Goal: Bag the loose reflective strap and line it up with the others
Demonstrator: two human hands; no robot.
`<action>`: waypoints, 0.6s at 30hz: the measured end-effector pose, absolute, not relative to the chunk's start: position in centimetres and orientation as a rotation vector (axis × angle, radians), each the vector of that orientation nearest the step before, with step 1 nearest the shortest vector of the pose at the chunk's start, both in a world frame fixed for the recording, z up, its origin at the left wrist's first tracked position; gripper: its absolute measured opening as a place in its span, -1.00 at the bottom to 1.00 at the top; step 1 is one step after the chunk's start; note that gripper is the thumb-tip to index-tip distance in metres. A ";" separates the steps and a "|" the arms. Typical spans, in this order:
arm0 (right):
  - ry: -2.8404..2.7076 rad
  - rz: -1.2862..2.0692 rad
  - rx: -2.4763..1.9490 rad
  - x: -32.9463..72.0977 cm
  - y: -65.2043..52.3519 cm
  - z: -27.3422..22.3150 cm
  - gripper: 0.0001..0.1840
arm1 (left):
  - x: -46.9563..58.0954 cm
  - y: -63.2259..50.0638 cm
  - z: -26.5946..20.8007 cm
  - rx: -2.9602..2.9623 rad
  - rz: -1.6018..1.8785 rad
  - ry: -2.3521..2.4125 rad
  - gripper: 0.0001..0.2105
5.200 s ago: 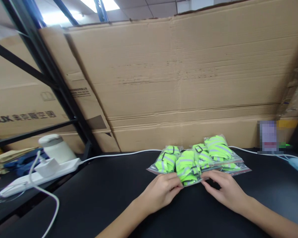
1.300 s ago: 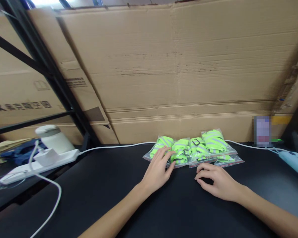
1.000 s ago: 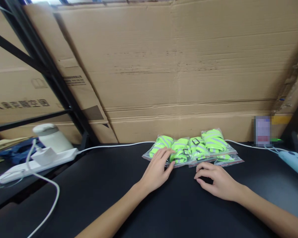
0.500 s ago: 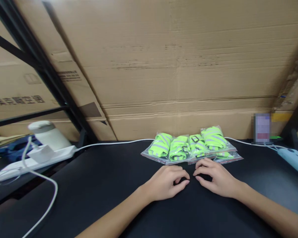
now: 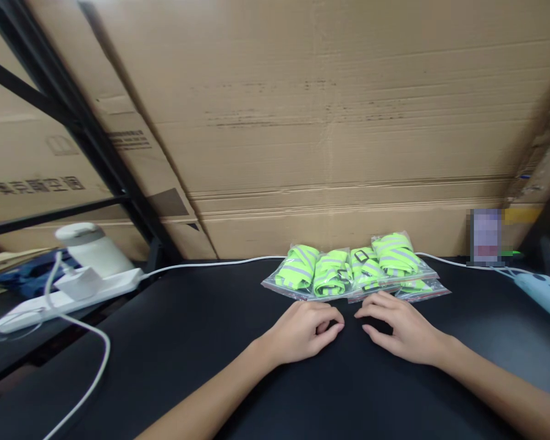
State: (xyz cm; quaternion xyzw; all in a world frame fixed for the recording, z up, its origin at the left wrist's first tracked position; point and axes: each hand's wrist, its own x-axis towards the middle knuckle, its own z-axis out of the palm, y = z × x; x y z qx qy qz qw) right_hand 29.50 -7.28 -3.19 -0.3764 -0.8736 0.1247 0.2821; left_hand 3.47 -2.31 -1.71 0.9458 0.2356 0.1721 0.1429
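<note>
Several clear zip bags of neon-green straps with silver reflective stripes lie in an overlapping row on the black table [image 5: 187, 342]. Among them are the leftmost bag of straps [image 5: 297, 267] and the rightmost one [image 5: 395, 253]; black buckles show on the middle ones. My left hand [image 5: 305, 330] rests on the table just in front of the bags, its fingers curled and thumb and index tips together, with nothing visible in them. Facing it, my right hand [image 5: 401, 327] has thumb and fingers apart and holds nothing; its knuckles are close to the bags' front edge.
At left, a white power strip [image 5: 119, 284] with a plugged-in adapter [image 5: 79, 283] lies by a white bottle [image 5: 98, 250]; a white cable [image 5: 101, 360] loops forward. Cardboard [image 5: 325, 122] stands behind. On the right are a blurred phone-like object [image 5: 486, 235] and a light-blue device [image 5: 541, 294].
My left hand has shifted slightly left and away from the right hand, and its thumb and index tips have come together. My right hand and the bags look nearly unmoved.
</note>
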 end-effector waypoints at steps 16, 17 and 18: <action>-2.348 0.311 -1.026 29.6 -7.2 -3.3 -0.80 | 3.5 -2.3 -1.8 2.700 0.513 0.712 -0.84; -2.348 0.310 -1.026 29.6 -7.2 -3.3 -0.80 | 3.5 -2.3 -1.8 2.699 0.513 0.711 -0.83; -2.349 0.310 -1.025 29.6 -7.2 -3.3 -0.80 | 3.5 -2.3 -1.8 2.699 0.514 0.710 -0.83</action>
